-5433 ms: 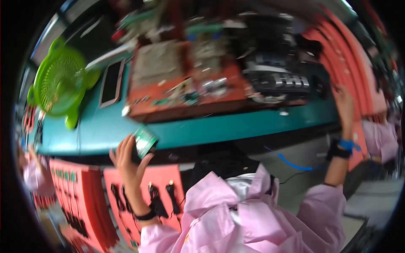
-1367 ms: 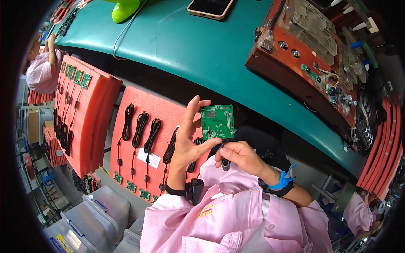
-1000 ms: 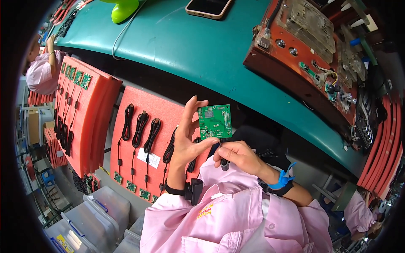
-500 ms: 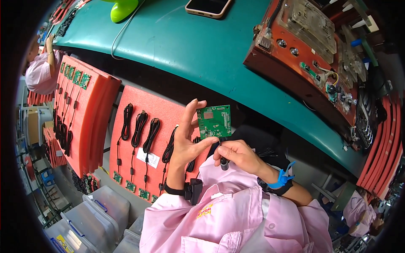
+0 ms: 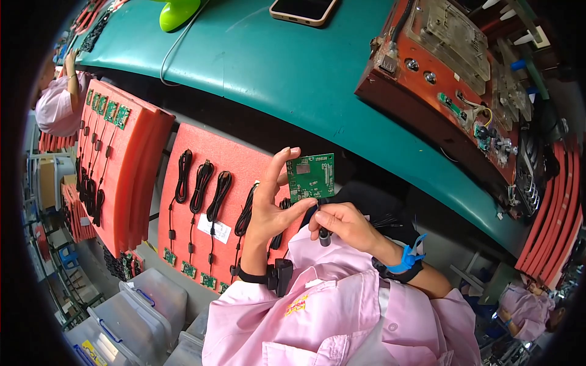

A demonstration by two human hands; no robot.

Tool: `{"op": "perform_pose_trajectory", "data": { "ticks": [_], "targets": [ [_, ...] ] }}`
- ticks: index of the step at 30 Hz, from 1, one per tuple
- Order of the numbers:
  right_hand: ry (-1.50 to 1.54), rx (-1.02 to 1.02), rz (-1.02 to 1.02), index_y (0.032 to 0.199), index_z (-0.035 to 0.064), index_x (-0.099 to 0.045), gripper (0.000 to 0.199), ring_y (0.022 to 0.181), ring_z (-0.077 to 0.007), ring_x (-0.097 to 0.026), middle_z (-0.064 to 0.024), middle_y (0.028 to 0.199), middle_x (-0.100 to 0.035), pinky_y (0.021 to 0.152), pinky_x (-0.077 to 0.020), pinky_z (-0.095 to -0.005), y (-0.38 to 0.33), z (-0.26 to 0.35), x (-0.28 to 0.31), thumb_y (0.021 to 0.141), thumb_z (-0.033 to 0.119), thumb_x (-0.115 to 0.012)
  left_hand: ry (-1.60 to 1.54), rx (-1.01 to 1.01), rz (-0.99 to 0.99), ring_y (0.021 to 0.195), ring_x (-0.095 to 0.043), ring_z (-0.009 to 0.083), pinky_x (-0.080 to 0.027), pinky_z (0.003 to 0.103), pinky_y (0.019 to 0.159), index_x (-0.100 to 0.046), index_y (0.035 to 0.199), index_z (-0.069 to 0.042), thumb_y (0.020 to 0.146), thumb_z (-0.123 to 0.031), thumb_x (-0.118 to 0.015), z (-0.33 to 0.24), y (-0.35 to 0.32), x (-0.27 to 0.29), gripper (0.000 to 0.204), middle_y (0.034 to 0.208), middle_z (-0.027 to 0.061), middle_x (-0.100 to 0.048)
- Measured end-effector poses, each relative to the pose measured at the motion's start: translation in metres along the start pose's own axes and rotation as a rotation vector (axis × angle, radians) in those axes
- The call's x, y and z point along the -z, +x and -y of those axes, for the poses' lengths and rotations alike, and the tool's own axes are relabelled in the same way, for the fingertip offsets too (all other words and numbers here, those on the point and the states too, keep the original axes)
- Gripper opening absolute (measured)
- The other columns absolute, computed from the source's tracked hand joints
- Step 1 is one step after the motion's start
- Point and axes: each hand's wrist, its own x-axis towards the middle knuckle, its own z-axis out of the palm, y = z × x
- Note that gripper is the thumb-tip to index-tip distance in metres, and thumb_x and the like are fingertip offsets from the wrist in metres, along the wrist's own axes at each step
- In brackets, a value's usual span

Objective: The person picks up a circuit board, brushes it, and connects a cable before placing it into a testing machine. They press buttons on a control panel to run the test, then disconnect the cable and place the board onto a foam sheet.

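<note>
My left hand [image 5: 267,210] pinches a square green circuit board [image 5: 314,177] by its left edge and lower corner, thumb below and fingers spread above. The board is held up with its flat side showing a bare metal patch and small solder points. Just under its lower edge, my right hand [image 5: 348,223] has its fingers closed round a black cable with a thick cylinder [image 5: 325,238] poking out below. The cable runs up toward the board's bottom edge; the joint itself is hidden by my fingers. A blue wrist strap [image 5: 408,259] sits on my right wrist.
A pink foam sheet [image 5: 204,140] beside my left hand bears coiled black cables [image 5: 218,196] with small boards. More foam sheets [image 5: 137,177] stand stacked further left. Ahead are a green bench [image 5: 256,73], a phone [image 5: 302,9] and a red test fixture [image 5: 390,85]. Clear bins [image 5: 162,293] stand lower left.
The board has tilted slightly in my left hand, and the light on its metal patch has dimmed. Both hands stay nearly in place. A person at the lower right has shifted.
</note>
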Motion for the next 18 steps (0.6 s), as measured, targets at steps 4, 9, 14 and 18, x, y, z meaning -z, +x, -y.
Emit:
{"op": "perform_pose_trajectory", "data": {
  "ticks": [4, 9, 14, 18],
  "targets": [
    [-0.015, 0.034, 0.012, 0.074, -0.0041, -0.056, 0.031, 0.064, -0.0101, -0.055, -0.0066, 0.066, -0.058, 0.058, -0.0424, -0.0240, -0.0010, 0.0016, -0.0019, 0.088, 0.020, -0.043, -0.074, 0.115, -0.002, 0.102, -0.050, 0.0227, -0.043, 0.033, 0.085, -0.027, 0.129, -0.002, 0.058, -0.006, -0.073, -0.0005, 0.0045, 0.0011, 0.084, 0.119, 0.0165, -0.043],
    [-0.038, 0.043, 0.022, 0.074, -0.0044, -0.055, 0.031, 0.065, -0.0102, -0.055, -0.0069, 0.067, -0.058, 0.058, -0.0424, -0.0241, -0.0033, 0.0056, -0.0053, 0.088, 0.020, -0.043, -0.112, 0.154, -0.001, 0.100, -0.050, 0.0218, -0.043, 0.032, 0.084, -0.027, 0.128, -0.001, 0.057, -0.011, -0.074, 0.0047, 0.0016, 0.0028, 0.086, 0.116, 0.0171, -0.044],
    [-0.036, 0.050, 0.018, 0.074, -0.0037, -0.054, 0.031, 0.064, -0.0101, -0.055, -0.0069, 0.067, -0.058, 0.057, -0.0421, -0.0241, -0.0046, 0.0055, -0.0044, 0.088, 0.021, -0.042, -0.171, 0.169, -0.019, 0.098, -0.051, 0.0215, -0.043, 0.032, 0.084, -0.028, 0.128, -0.001, 0.056, -0.011, -0.074, 0.0085, 0.0009, -0.0003, 0.086, 0.115, 0.0175, -0.045],
    [-0.039, 0.030, 0.035, 0.076, -0.0038, -0.054, 0.030, 0.066, -0.0102, -0.055, -0.0065, 0.069, -0.058, 0.059, -0.0422, -0.0240, -0.0057, 0.0064, -0.0027, 0.089, 0.021, -0.042, -0.185, 0.189, -0.028, 0.098, -0.051, 0.0215, -0.043, 0.032, 0.084, -0.028, 0.128, -0.001, 0.055, -0.012, -0.073, 0.0089, -0.0005, -0.0014, 0.086, 0.115, 0.0174, -0.045]
  ]
}}
